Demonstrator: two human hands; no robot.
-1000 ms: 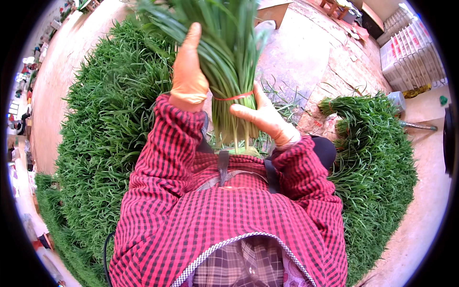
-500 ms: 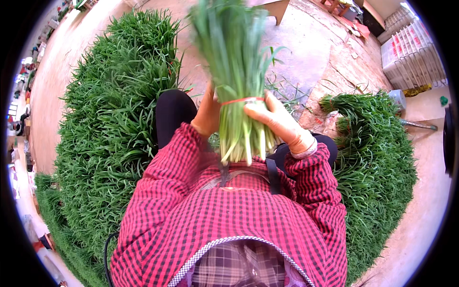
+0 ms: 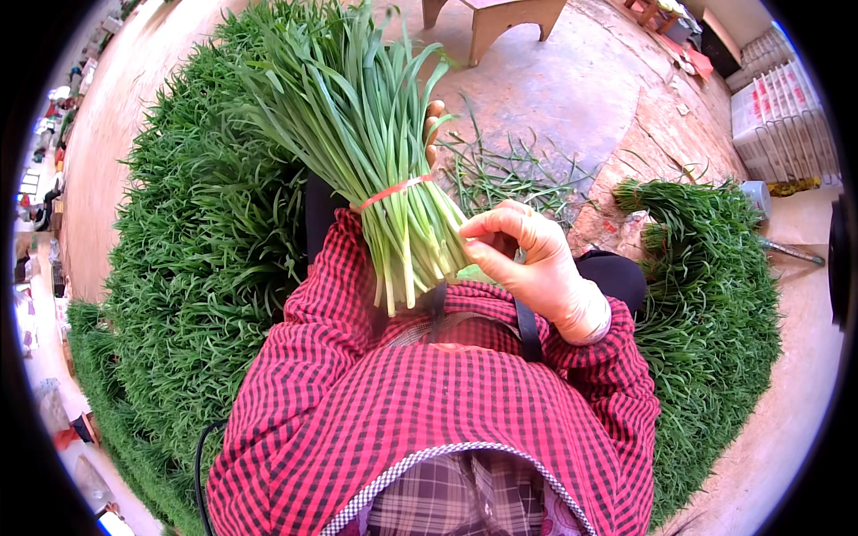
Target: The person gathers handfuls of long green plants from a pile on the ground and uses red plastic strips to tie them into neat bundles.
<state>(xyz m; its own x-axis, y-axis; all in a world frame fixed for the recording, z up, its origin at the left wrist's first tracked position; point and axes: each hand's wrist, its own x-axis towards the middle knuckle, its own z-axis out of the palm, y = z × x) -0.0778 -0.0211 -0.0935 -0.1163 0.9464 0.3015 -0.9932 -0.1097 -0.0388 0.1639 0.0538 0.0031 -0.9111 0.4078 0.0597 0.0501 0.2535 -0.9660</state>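
A bunch of long green leafy stalks point(image 3: 357, 125), bound by a red band point(image 3: 393, 190), lies tilted to the upper left, its pale cut ends toward my lap. My left hand point(image 3: 433, 132) grips it from behind; only gloved fingertips show past its right edge. My right hand point(image 3: 523, 263), in a thin pale glove, is at the lower right of the bunch, thumb and forefinger pinched at the edge of a pale stem end. Whether that stem is still part of the bunch or loose, I cannot tell.
Dense piles of greens surround me on the left point(image 3: 188, 277) and right point(image 3: 697, 348). Loose leaves point(image 3: 509, 174) are scattered on the floor ahead. A low wooden stool point(image 3: 496, 18) stands beyond. Stacked white slabs point(image 3: 764, 125), a bucket point(image 3: 755, 198) and a pole point(image 3: 795, 250) are at the right.
The bunch has tipped toward the upper left. My right hand has left the red band and moved down and right to the stem ends, fingers now pinched.
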